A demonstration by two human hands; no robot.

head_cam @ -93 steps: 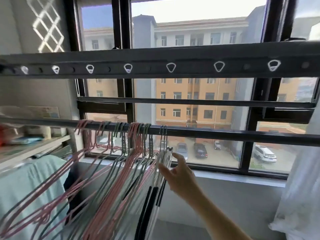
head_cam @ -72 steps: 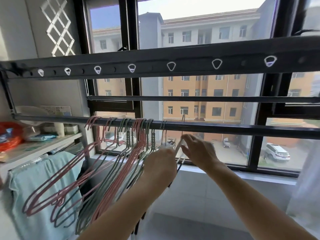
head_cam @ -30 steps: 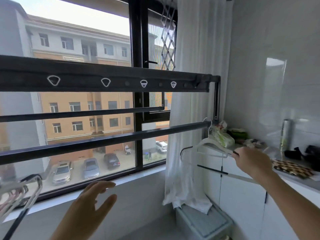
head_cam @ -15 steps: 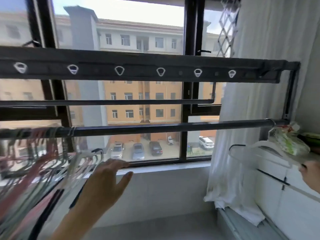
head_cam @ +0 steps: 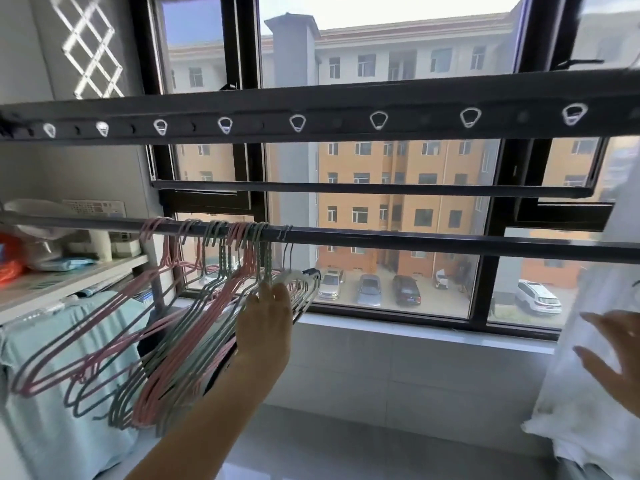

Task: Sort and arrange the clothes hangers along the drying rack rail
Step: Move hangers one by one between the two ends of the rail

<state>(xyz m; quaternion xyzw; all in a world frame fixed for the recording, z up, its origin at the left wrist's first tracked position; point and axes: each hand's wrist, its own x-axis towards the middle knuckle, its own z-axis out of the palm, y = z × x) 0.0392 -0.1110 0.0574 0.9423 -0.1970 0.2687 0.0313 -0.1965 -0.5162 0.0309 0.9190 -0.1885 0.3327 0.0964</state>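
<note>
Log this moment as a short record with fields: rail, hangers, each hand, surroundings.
rail: dark rail across the window, bare to the right of the hangers
hangers: pink and green hangers bunched at the rail's left part, white ones at the bunch's right end
left hand: left hand against the white hangers; grip unclear
right hand: right hand open, holding nothing, by the curtain
surroundings: shelf at left
</note>
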